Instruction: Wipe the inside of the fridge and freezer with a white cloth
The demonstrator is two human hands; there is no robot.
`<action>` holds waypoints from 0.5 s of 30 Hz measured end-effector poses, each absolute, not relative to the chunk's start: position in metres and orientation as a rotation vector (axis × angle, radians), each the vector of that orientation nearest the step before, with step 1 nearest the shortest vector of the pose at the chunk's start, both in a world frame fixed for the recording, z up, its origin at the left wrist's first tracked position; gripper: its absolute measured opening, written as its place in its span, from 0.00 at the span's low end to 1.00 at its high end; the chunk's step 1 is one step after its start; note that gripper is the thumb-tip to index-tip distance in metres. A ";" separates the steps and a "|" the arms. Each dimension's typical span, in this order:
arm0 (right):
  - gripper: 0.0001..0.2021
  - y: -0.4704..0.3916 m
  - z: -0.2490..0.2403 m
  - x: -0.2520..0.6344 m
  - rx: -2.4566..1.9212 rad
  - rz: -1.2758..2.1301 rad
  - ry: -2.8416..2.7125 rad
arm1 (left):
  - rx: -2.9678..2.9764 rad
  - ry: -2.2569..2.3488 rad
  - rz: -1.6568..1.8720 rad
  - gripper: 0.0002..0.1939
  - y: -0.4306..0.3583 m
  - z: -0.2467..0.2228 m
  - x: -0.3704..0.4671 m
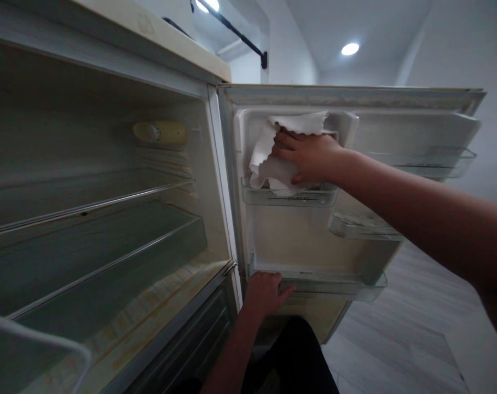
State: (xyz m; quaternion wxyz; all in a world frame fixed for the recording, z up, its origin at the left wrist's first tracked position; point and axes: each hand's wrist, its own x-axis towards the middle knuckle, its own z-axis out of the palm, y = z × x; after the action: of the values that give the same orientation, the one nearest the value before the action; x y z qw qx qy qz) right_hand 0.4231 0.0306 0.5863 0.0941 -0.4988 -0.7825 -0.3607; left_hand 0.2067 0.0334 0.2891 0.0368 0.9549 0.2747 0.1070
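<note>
Head view, nearest zone first: we locate a dark-clothed leg at the bottom centre, with a white cable curving across the lower left corner. Our left hand is at the lower door bin, thumb extended away from the fingers; we cannot tell whether the fingertips grip its rim. Above it, our right hand has its fingers spread over a white cloth, pressing it toward the upper part of the door liner. The cloth is bunched, its scalloped edge raised, its lower folds reaching the upper door bin.

Regarding progress, we judge the work to be partway through. The liner around the cloth appears pale, though we cannot confirm how much of it the cloth has covered. Marks show on the small side bin, and brown staining is present on the cabinet floor; we assess both as untreated. Deeper inside, we note glass shelves and a yellowed lamp housing, neither touched by a hand. Beyond the open door, a round ceiling light is lit.
</note>
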 end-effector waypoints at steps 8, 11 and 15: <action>0.28 0.012 0.590 0.434 -1.358 -1.248 -2.335 | 2.917 0.852 0.344 0.29 0.036 0.288 0.206; 0.27 0.027 0.592 0.425 -1.304 -1.076 -2.359 | 2.907 0.846 0.359 0.28 0.035 0.289 0.206; 0.27 0.052 0.594 0.409 -1.212 -0.917 -2.365 | 2.900 0.852 0.384 0.27 0.035 0.289 0.205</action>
State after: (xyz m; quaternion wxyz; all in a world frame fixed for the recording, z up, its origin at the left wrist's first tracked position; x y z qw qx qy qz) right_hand 0.4093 0.0516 0.5944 0.1647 -0.4252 -0.8298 -0.3216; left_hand 0.2052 0.0348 0.2889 0.0475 0.9508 0.2792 0.1257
